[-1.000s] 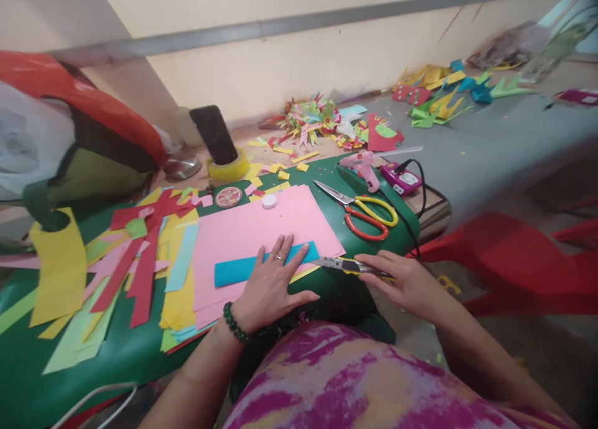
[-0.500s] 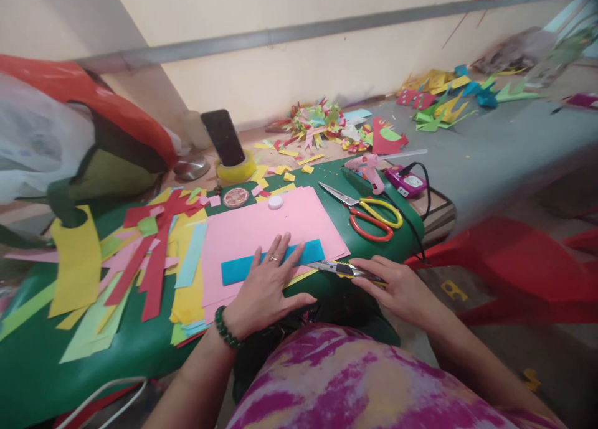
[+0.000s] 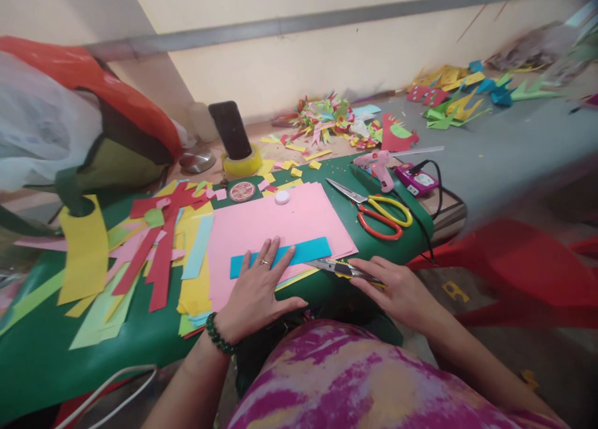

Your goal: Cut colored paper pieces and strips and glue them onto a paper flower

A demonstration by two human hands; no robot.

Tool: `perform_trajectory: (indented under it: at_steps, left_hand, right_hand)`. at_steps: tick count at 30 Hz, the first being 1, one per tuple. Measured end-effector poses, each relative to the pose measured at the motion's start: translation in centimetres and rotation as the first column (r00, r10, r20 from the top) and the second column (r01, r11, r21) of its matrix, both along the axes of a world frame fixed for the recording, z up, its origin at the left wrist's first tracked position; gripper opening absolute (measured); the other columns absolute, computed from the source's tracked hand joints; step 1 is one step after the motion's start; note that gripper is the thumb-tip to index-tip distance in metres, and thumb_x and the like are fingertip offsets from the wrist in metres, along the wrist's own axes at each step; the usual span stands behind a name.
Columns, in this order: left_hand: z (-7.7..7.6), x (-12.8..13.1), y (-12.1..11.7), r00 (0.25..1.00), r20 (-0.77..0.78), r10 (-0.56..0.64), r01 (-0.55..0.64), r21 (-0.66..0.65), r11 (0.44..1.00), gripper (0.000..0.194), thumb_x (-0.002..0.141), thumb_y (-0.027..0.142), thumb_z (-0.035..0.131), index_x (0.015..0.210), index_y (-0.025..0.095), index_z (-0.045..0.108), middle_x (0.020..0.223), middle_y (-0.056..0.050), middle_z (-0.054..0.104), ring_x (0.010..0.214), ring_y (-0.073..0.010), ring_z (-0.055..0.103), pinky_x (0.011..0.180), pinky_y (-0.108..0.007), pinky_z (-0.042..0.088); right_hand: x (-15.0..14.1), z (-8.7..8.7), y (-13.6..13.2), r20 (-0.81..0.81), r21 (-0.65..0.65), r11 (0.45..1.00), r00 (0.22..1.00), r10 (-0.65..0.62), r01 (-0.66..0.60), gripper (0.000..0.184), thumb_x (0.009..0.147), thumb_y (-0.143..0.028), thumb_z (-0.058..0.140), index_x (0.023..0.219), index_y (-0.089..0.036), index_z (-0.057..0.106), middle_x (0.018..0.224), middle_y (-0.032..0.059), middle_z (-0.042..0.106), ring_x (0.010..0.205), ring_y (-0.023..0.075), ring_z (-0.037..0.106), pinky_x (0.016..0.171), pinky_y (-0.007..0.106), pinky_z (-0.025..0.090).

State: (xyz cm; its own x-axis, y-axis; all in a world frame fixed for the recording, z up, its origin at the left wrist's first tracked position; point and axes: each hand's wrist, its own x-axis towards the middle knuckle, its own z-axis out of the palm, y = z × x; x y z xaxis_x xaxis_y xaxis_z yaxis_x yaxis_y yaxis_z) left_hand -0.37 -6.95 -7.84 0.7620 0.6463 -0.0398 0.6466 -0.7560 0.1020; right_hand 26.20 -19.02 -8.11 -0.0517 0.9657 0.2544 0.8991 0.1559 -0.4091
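Note:
My left hand point(image 3: 259, 279) lies with fingers spread over a blue paper strip point(image 3: 308, 249), pressing it onto a stack of pink paper point(image 3: 280, 220). In my right hand point(image 3: 395, 292) is a utility knife point(image 3: 344, 269), gripped by its handle. The blade points left, just below the strip's lower edge near its right part; whether it touches the paper I cannot tell. A small white round cap point(image 3: 281, 197) sits near the top of the pink sheet.
Scissors point(image 3: 383, 216), a pink glue gun point(image 3: 380, 166) and a purple power socket point(image 3: 418, 180) with a cable lie to the right. Cut paper strips point(image 3: 161, 273) cover the left side. A phone point(image 3: 230, 130) leans in a yellow tape roll point(image 3: 243, 161); a red chair point(image 3: 514, 273) stands right.
The view has shifted slightly, so the table appears further right. My left hand has slid left along the blue strip. The knife and my right hand have moved slightly left relative to the paper.

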Motion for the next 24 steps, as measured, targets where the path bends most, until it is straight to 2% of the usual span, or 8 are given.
perform_trajectory:
  at_steps: [10, 17, 20, 24]
  left_hand:
    - [0.1, 0.1, -0.1, 1.000, 0.017, 0.005, -0.004, -0.019, 1.000, 0.098, 0.076, 0.085, 0.037, 0.153, 0.024, 0.029, 0.160, -0.019, 0.022, 0.146, -0.0389, 0.021, 0.110, -0.066, 0.024]
    - [0.7, 0.4, -0.2, 1.000, -0.001, 0.012, -0.012, -0.061, 0.998, 0.102, 0.075, 0.086, 0.036, 0.154, 0.023, 0.027, 0.160, -0.020, 0.019, 0.147, -0.0386, 0.018, 0.111, -0.066, 0.023]
    - [1.1, -0.9, -0.2, 1.000, 0.018, 0.011, -0.010, -0.038, 0.999, 0.101, 0.076, 0.085, 0.038, 0.154, 0.022, 0.024, 0.161, -0.018, 0.018, 0.148, -0.0378, 0.017, 0.112, -0.065, 0.023]
    - [1.1, -3.7, 0.0, 0.997, -0.017, 0.070, -0.071, -0.028, 0.997, 0.097, 0.078, 0.084, 0.036, 0.154, 0.024, 0.024, 0.160, -0.016, 0.021, 0.147, -0.0368, 0.020, 0.111, -0.065, 0.025]
  right_hand:
    - [-2.1, -0.4, 0.5, -0.016, 0.010, 1.000, 1.000, 0.015, -0.015, 0.033, 0.097, -0.033, 0.050, 0.119, -0.018, 0.069, 0.083, 0.0071, 0.069, 0.067, 0.0178, 0.069, 0.058, 0.026, 0.053]
    - [-3.3, -0.1, 1.0, -0.014, -0.020, 0.999, 1.000, 0.025, -0.025, 0.031, 0.095, -0.031, 0.054, 0.121, -0.020, 0.068, 0.086, 0.0067, 0.070, 0.071, 0.0189, 0.070, 0.062, 0.027, 0.054]
    - [-3.2, -0.2, 1.0, -0.031, -0.025, 1.000, 0.999, 0.015, -0.016, 0.032, 0.096, -0.031, 0.053, 0.121, -0.020, 0.068, 0.087, 0.0067, 0.070, 0.073, 0.0194, 0.070, 0.063, 0.027, 0.055]
    - [-2.8, -0.5, 0.8, -0.048, -0.022, 1.000, 0.999, 0.010, -0.011, 0.032, 0.097, -0.034, 0.051, 0.119, -0.019, 0.069, 0.088, 0.0062, 0.071, 0.074, 0.0183, 0.070, 0.064, 0.026, 0.054]
